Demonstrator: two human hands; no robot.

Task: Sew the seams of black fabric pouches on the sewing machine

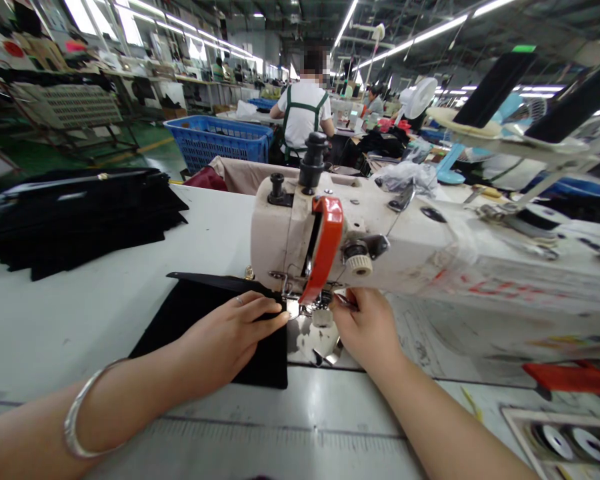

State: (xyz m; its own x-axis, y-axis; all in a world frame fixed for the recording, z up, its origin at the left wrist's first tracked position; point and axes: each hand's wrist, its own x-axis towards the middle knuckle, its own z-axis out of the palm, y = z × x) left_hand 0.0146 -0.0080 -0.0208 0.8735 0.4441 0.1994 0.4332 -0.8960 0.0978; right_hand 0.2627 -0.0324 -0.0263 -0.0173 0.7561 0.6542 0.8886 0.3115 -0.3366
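A black fabric piece lies on the sewing table, its right edge beside the needle area of a white sewing machine. My left hand rests flat on this fabric, fingers stretched toward the presser foot. My right hand is closed at the right of the needle area. Between its thumb and fingers shows a thin, dark metal tool; its tip is hidden and its exact kind is unclear. An orange guard on the machine head partly covers the needle.
A stack of black fabric pieces lies at the left of the table. Bobbins sit in a tray at the lower right. Thread cones stand above the machine. Beyond are a blue basket and a seated co-worker.
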